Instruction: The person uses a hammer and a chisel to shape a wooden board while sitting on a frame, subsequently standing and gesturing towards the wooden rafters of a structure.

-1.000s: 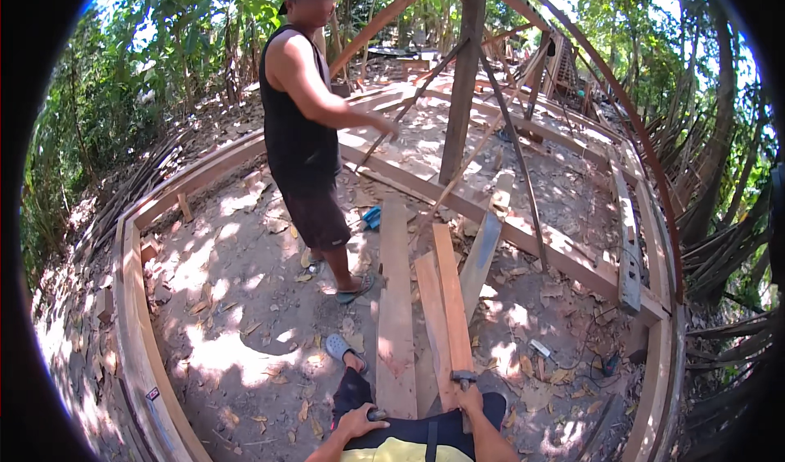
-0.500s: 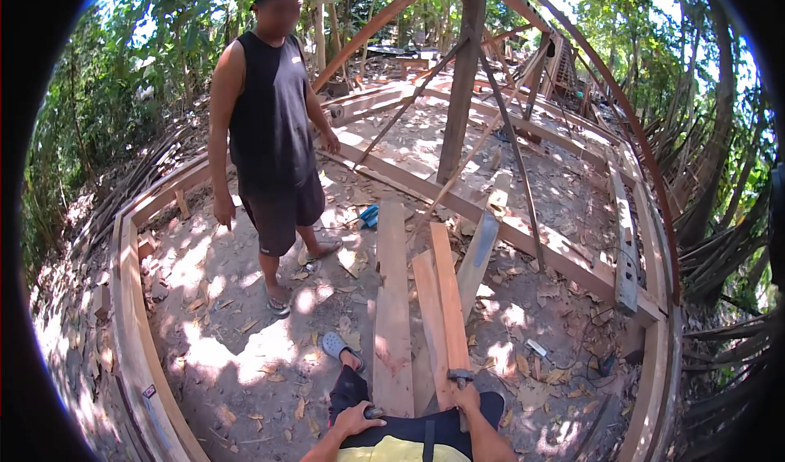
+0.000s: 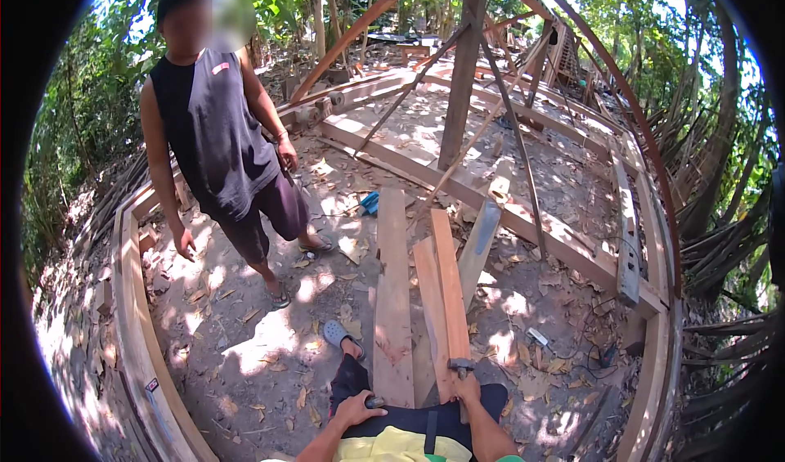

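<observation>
My right hand (image 3: 467,387) is closed round the handle of a hammer (image 3: 461,364), its metal head upward, over my right thigh. In my left hand (image 3: 358,410), resting on my left thigh, is a small dark object (image 3: 374,402) with a rounded end; its kind does not show. Long boards lie lengthwise in front of me: a wide brown plank (image 3: 393,298), a narrow reddish board (image 3: 450,290) with a shorter board (image 3: 428,307) beside it, and a slanted plank (image 3: 474,257) with a grey blade-like piece on it. The near ends of the boards reach my lap.
A person (image 3: 217,135) in a dark sleeveless top stands at left. Timber beams (image 3: 131,315) frame the dirt ground, strewn with leaves. A braced upright post (image 3: 464,86) rises ahead. A blue tool (image 3: 370,203) lies beyond the wide plank; a cord (image 3: 601,360) lies at right.
The person at left has moved nearer and further left in the picture, now turned more toward me. My hands keep their hold, with only a slight shift.
</observation>
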Demonstrator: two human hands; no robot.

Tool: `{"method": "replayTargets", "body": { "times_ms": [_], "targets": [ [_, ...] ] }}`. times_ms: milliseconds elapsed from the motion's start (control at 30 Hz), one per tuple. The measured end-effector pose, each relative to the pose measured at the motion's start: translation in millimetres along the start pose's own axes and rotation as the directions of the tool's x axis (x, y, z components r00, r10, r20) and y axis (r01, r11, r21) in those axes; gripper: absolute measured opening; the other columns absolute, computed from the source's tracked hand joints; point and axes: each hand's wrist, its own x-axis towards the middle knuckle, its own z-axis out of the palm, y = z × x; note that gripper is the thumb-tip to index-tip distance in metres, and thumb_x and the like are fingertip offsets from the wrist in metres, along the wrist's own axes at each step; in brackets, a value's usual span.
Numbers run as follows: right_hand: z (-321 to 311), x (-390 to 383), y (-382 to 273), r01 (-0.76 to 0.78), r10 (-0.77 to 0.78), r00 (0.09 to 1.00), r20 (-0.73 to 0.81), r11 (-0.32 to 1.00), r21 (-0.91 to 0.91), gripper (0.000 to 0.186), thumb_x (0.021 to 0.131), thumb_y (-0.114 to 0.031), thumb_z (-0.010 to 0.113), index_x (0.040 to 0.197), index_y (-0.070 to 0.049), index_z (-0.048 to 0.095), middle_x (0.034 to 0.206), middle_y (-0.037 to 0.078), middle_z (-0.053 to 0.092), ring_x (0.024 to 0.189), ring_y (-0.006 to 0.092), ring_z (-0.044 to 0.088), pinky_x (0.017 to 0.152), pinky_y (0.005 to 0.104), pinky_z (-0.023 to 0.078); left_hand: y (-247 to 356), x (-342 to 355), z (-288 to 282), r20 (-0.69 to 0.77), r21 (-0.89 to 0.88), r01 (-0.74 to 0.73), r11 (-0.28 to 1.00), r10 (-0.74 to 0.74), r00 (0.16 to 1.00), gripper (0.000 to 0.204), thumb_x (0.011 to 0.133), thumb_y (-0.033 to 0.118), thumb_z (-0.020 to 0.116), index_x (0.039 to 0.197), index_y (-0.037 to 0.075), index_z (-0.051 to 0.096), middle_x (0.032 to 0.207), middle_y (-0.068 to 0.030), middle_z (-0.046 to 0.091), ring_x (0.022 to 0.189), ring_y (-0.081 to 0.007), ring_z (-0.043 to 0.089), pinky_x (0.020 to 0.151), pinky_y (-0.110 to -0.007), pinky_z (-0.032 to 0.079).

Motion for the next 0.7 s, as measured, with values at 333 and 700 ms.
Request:
{"method": "replayTargets", "body": {
  "times_ms": [333,700],
  "targets": [
    [0.7,6.4,-0.4,-0.021,0.022,0.999,0.046,1.0,-0.018,0.068,0.088,-0.055,0.063,0.134,-0.006,0.057,0.118,0.027,0.069,0.112,0.0454,0.066,0.096,0.0524,0.051,30.5,1.3,-47.7,-0.296,-0.29,-0.006,0.957,-0.084,0.951,0.078,0.067,0.061,0.087,0.105,0.0,0.058,0.09,-0.0254,0.068,0.087,-0.0383,0.068,0.078,-0.046,0.052],
    [0.8,-6.3,6.9,-0.036,0.041,0.994,0.101,0.998,-0.056,0.077,0.089,-0.06,0.06,0.142,-0.005,0.05,0.121,0.03,0.067,0.116,0.046,0.064,0.1,0.0525,0.049,33.2,1.2,-58.3,-0.327,-0.504,-0.092,0.859,-0.091,0.941,0.062,0.07,0.044,0.092,0.097,0.0,0.057,0.062,-0.0098,0.06,0.049,-0.0151,0.057,0.048,-0.033,0.047]
  ]
}}
